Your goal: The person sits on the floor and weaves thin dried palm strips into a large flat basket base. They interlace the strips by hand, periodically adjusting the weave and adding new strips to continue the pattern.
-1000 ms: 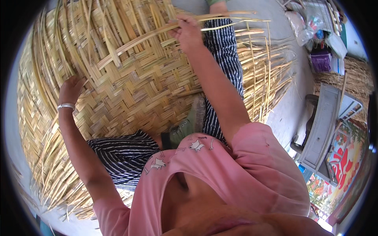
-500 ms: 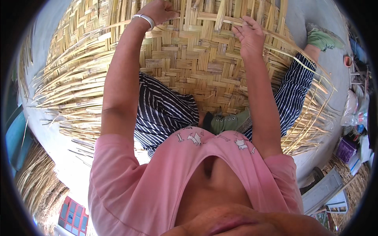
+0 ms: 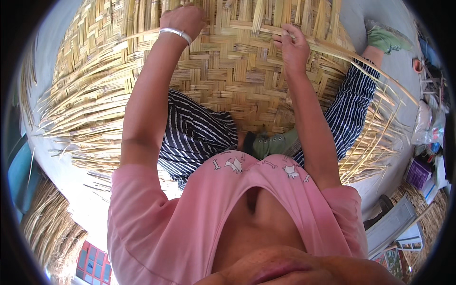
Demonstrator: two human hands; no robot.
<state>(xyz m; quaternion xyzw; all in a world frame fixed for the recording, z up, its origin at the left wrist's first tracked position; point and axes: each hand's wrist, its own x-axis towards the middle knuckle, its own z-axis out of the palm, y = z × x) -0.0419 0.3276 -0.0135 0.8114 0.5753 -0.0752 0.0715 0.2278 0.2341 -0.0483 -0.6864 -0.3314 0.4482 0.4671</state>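
Hands at work on a large woven bamboo mat [image 3: 223,71], seen from the head camera looking down over a pink shirt [image 3: 228,218] and striped trousers [image 3: 194,135]. The mat lies spread on the pale floor [image 3: 71,178], under the person's legs and reaching up to the top of the frame, with loose unwoven strips fanning out along its left and right edges.

The left hand [image 3: 183,21], a silver bangle [image 3: 175,33] on its wrist, rests knuckles-up on the weave near the top of the mat, its fingers curled down onto the strips; whether they grip one cannot be told.

The right hand [image 3: 292,47] pinches a long loose bamboo strip [image 3: 342,52] between thumb and fingers, the strip arching away to the right over the mat's edge.

Green shoes show at mid-frame [image 3: 275,142] and at the upper right [image 3: 387,40]. Dry straw [image 3: 47,228] is heaped at the lower left, beside a blue object, and assorted packets and boards [image 3: 403,223] lie along the right rim.
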